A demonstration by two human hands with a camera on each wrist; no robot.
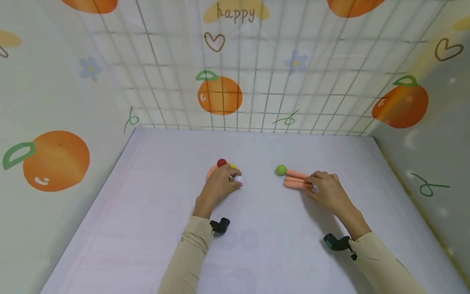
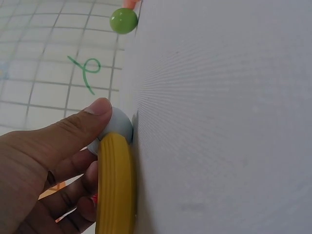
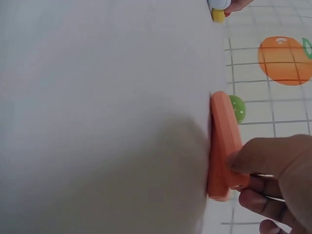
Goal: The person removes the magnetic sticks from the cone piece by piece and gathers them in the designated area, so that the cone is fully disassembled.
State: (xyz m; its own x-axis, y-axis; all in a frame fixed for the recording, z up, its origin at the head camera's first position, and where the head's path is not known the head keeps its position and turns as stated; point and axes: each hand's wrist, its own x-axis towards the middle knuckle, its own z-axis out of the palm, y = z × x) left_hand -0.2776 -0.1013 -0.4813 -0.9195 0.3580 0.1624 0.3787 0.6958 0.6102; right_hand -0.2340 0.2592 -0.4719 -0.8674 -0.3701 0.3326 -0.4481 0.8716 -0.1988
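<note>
Your left hand (image 1: 219, 181) pinches a white ball (image 1: 238, 179) between thumb and fingers, left of the middle of the table (image 1: 238, 253), toward its far edge. Right of the middle, your right hand (image 1: 327, 190) pinches an orange rod (image 3: 226, 131); the right wrist view shows it overlapping another. The left wrist view reveals ridges on the yellow curved piece (image 2: 116, 185), mostly hidden from the head view, where "happy" reads on the far wall (image 1: 236, 13).
</note>
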